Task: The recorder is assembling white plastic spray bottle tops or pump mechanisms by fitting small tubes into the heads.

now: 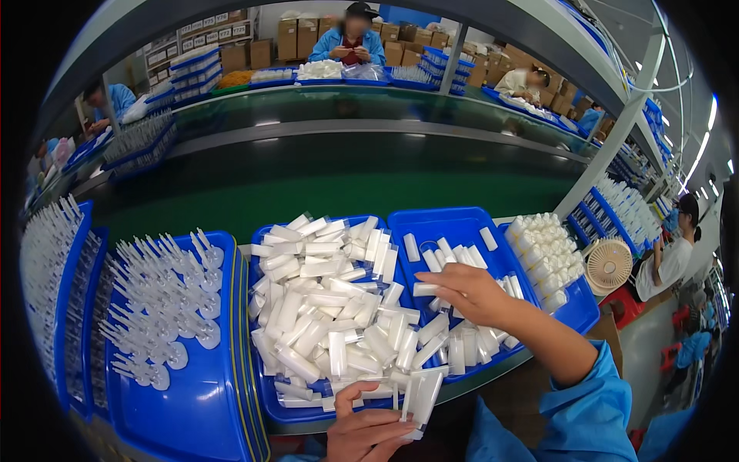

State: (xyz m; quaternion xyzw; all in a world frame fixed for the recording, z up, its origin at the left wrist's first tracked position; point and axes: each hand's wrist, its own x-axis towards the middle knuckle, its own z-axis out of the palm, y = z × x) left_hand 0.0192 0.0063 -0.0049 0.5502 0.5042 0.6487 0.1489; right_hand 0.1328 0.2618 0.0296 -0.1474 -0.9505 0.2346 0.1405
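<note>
My right hand [469,292] reaches over the blue tray [454,223] in the middle right and pinches a small white plastic tube piece [425,289]. My left hand [368,431] is at the bottom edge and holds a few white tube pieces [419,396] upright against the near rim of another blue tray [265,385]. That tray is piled with several loose white tube pieces [323,308]. The right tray holds fewer of them, lying flat.
A blue tray [192,408] at left carries several clear plastic parts standing up. White capped pieces [543,250] stand in a blue tray at right beside a small fan [610,264]. A green conveyor belt [346,185] runs behind. Other people work across and at both sides.
</note>
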